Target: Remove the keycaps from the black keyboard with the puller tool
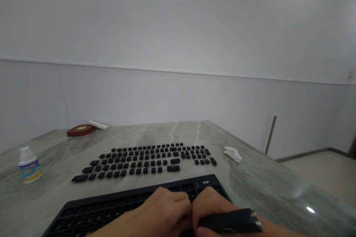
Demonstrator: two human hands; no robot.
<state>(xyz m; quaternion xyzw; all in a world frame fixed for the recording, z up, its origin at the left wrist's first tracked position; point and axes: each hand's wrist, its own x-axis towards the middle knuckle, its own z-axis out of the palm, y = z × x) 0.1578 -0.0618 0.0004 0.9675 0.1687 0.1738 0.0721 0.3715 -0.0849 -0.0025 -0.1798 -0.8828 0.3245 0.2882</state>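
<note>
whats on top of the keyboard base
The left hand and the right hand, which holds a black tool, are over the keyboard base. Bare sockets show to the left; whatever lies directly beneath the hands is hidden.

"What colour is the tabletop (167, 133)?"

"Grey, with paler, marble-like veins."

"And the keycaps (173, 168) around the centre of the frame?"

"Black. So is the keyboard (111, 196) at the bottom, with small white lettering near its upper right corner."

"The bottle (30, 166) at far left?"

"White, its label blue and yellow with a reddish patch."

"That case (80, 130), left of centre?"

"Reddish brown, with a cream patch on top."

"And the tool (230, 221) at lower right?"

"Black, with silvery ends."

"The crumpled tissue (233, 154), right of centre?"

"Plain white."
</note>
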